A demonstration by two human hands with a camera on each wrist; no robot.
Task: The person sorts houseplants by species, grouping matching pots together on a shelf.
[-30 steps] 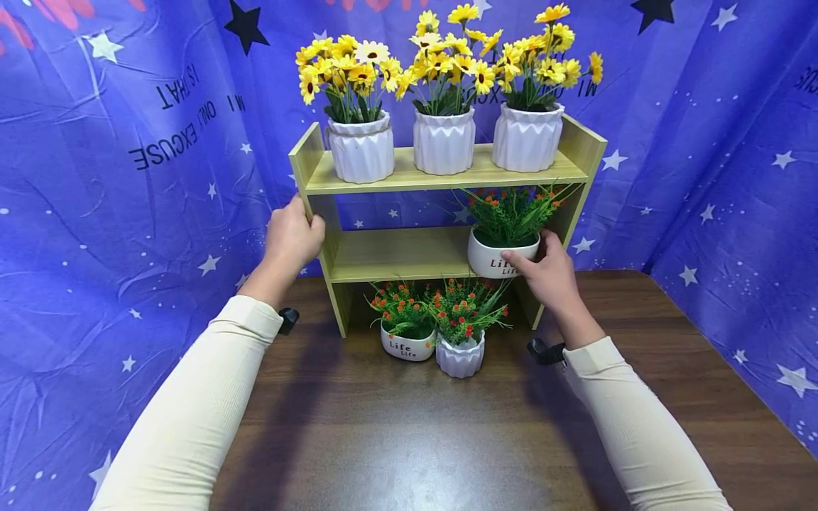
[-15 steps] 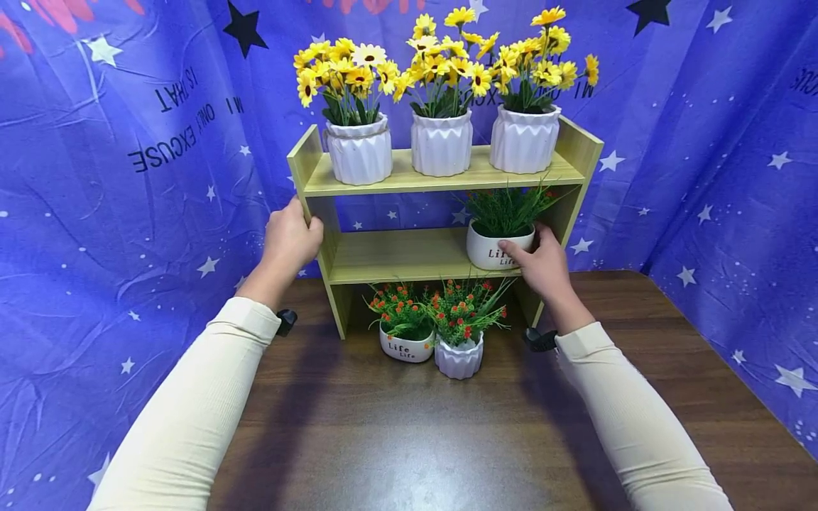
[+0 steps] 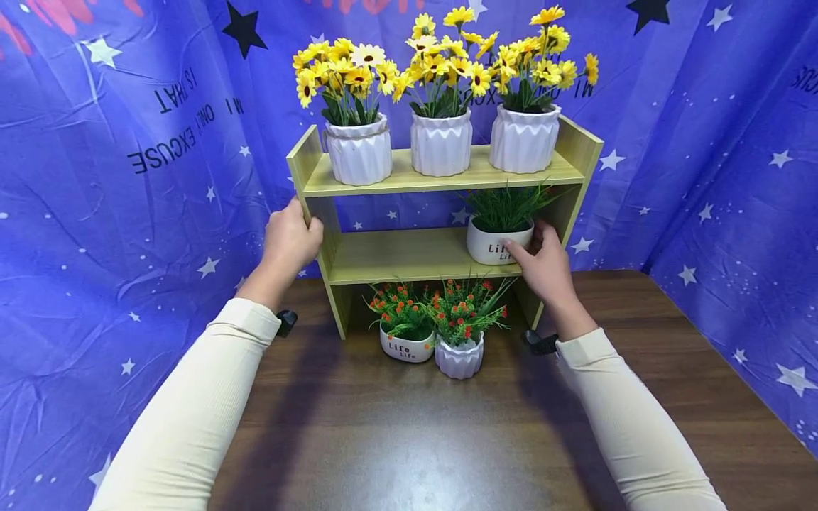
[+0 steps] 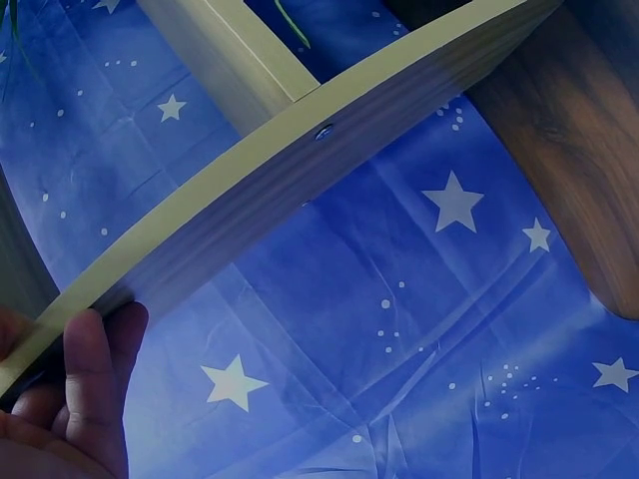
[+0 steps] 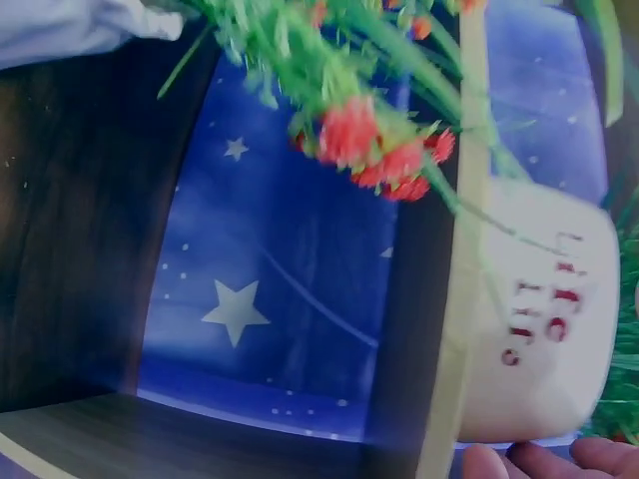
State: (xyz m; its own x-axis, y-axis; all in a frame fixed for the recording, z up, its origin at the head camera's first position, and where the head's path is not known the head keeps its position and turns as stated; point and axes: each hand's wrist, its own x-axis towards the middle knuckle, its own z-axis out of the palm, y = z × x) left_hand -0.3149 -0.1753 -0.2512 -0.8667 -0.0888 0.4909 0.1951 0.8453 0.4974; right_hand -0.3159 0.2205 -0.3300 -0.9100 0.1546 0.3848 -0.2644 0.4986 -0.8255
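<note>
My left hand (image 3: 290,238) grips the left side panel of a light wooden shelf (image 3: 396,254). In the left wrist view its fingers wrap the edge of that panel (image 4: 230,195). At the right end of the middle board sits a white oval flowerpot (image 3: 486,247) lettered "Life", with green grass and red flowers. My right hand (image 3: 547,266) holds this pot, thumb on its front and fingers by its right side. Up close in the right wrist view, the pot (image 5: 539,319) stands just behind the board's front edge, with my fingertips (image 5: 599,457) at its end.
Three white ribbed pots of yellow flowers, a left one (image 3: 359,152), a middle one (image 3: 441,145) and a right one (image 3: 525,140), line the top board. Below, another oval pot (image 3: 406,348) and a small ribbed pot (image 3: 459,360) stand on the brown table (image 3: 396,426).
My right hand has moved the oval flowerpot back and slightly left, from the front edge onto the middle board. My left hand keeps its grip on the side panel.
</note>
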